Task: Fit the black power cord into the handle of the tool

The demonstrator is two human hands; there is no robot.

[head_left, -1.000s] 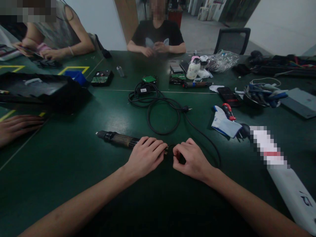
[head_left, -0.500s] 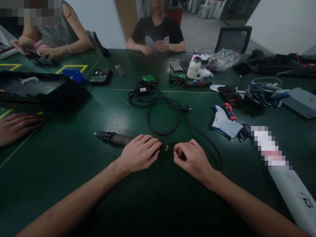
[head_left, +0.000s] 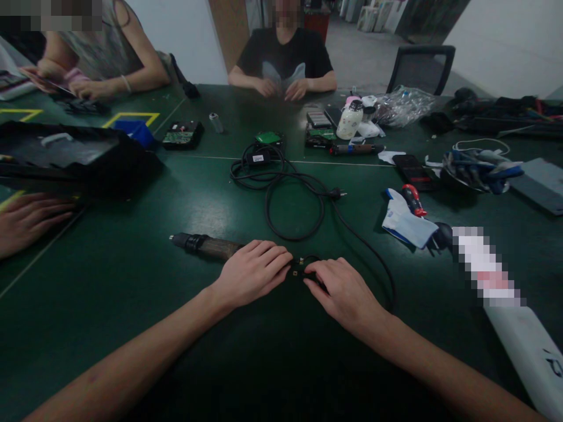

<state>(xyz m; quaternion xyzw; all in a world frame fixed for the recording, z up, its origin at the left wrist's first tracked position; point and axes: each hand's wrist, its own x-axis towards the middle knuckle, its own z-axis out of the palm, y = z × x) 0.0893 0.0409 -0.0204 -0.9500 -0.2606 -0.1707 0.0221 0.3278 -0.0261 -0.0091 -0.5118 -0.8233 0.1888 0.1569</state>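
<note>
Bent over the rear of a dark cylindrical tool [head_left: 215, 247], my left hand [head_left: 255, 271] has its fingers together and hides the tool's back end. The tool lies on the green table with its narrow tip pointing left. My right hand [head_left: 343, 287] pinches a thin black cable just to the right, thumb and fingertips close together. Small brass-coloured pieces [head_left: 301, 261] show in the gap between my hands. A black cable [head_left: 294, 239] loops on the table beyond them and runs down behind my right hand.
A power plug [head_left: 338, 193], a red screwdriver [head_left: 414, 200], a white-blue glove [head_left: 407, 225] and a phone [head_left: 413, 170] lie ahead and right. A long white object [head_left: 523, 334] is at right. A black tray [head_left: 65, 158] and another person's hand [head_left: 35, 223] are at left. People sit opposite.
My right hand has turned a little and its fingers have straightened slightly. The brass-coloured pieces now show apart. The person opposite has moved their hands apart. The view has shifted slightly.
</note>
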